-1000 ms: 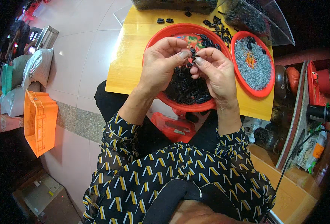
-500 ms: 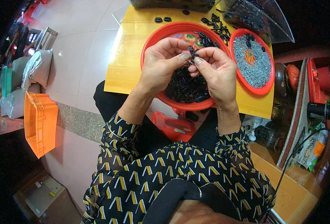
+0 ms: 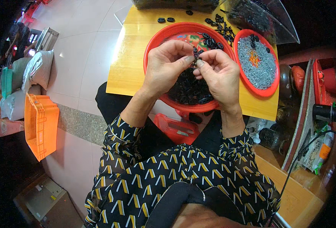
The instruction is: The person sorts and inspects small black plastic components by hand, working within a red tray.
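My left hand (image 3: 165,65) and my right hand (image 3: 222,76) meet over a round red tray (image 3: 149,41). Thumb and fingertips of each are pinched on a small black plastic piece (image 3: 195,57), partly hidden by the fingers. Below the hands, the tray holds a heap of black plastic parts (image 3: 190,91). More oval black pieces with holes (image 3: 213,42) lie on its patterned bottom at the upper right. Beside my right hand, a smaller red tray (image 3: 276,81) is full of tiny silver metal pieces (image 3: 257,72), with a few black parts on top.
The trays rest on a yellow table (image 3: 118,72). Loose black stems (image 3: 223,28) and two oval pieces (image 3: 166,19) lie near its far edge, by a clear bin (image 3: 280,22). An orange crate (image 3: 42,125) stands on the floor at left. A red stool (image 3: 179,131) is below the table.
Both hands stay together over the tray with the small black piece. My right hand has shifted slightly left, and the fingertips have changed position a little.
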Demonstrator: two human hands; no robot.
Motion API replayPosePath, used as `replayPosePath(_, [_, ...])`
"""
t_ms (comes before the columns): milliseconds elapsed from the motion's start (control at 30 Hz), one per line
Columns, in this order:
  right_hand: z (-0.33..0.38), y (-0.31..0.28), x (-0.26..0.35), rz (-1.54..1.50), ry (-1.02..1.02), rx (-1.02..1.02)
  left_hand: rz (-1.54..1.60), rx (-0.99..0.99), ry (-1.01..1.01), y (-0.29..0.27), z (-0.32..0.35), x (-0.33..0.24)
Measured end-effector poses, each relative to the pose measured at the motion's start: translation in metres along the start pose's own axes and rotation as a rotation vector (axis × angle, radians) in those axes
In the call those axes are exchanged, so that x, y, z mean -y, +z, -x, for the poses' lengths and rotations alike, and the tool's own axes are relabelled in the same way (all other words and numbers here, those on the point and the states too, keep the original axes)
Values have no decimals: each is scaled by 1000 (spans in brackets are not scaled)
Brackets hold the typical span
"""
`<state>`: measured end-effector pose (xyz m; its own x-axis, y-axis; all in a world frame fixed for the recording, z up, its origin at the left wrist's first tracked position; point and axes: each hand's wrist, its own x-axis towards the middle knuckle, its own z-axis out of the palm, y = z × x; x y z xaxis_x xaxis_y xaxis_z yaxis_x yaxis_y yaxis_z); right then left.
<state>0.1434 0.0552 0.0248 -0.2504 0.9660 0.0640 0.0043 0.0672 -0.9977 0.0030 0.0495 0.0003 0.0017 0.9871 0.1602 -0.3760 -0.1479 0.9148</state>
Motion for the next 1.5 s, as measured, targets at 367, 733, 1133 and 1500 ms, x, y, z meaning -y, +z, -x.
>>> replayPosePath(367, [-2,-1,-2,-48,31,84,-360,24,114,-3,2,-5])
replayPosePath(733, [-6,-13,-1,-140,56,53,-63,92,-52,-5,-3,-9])
replayPosePath(1133, [-16,-43,-3,-193,-76,-124,-310,43,-74,-1,-2,-9])
replayPosePath(1500, [-29,-69,-13,-302,-127,-320,-1123,333,369,18,-21,-13])
